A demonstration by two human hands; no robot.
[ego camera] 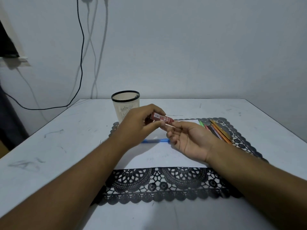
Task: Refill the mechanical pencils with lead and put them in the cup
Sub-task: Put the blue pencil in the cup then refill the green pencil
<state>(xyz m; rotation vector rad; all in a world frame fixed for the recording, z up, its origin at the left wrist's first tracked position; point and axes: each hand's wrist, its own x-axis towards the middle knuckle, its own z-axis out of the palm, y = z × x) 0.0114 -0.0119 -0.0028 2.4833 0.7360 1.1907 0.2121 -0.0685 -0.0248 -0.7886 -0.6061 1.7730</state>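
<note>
My left hand [137,127] grips a small red lead case [162,117], held tilted above the mat with its open end toward the right. My right hand [187,140] lies palm up just under that end, and its fingertips pinch thin leads that stick out of the case. A blue mechanical pencil [155,141] lies on the white paper [159,156] beneath both hands. Several coloured mechanical pencils [217,130] lie in a bunch on the mat at the right. A cream cup [125,106] with a black rim stands behind my left hand.
A black lace mat [166,185] lies under the paper on the white table [58,146]. Cables [81,63] hang down the wall at the back left. The table's left edge runs diagonally near a dark object.
</note>
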